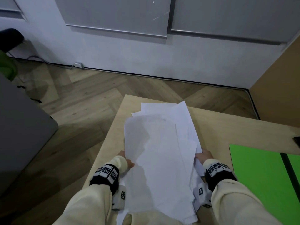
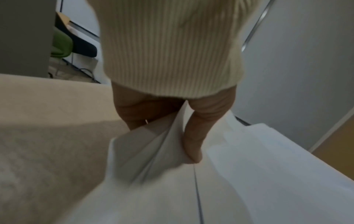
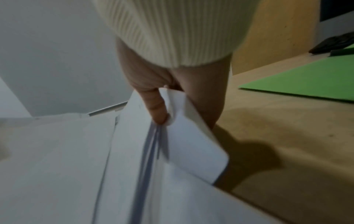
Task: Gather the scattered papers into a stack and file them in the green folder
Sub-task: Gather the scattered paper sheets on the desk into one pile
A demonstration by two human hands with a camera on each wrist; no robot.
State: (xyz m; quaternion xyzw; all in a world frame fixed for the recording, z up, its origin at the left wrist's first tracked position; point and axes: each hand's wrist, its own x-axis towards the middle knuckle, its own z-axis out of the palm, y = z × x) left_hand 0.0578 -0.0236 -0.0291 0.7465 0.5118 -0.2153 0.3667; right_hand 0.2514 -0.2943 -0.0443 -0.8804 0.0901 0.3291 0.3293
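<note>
Both my left hand [image 1: 125,159] and right hand [image 1: 204,156] pinch the side edges of the papers [image 1: 160,143], a light, floppy, slippery sheaf fanned unevenly over the table's [image 1: 227,127] left part, the green folder [image 1: 259,172] lying near its right edge.

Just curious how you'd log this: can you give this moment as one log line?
step: gathering | left hand: holds papers | right hand: holds papers | stack: uneven | green folder: on table, apart

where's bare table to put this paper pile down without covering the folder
Bare table lies between the papers and the green folder, and a narrower strip runs left of the papers to the table's edge. The middle is crowded: both the left hand and right hand grip the loose pile there.
</note>
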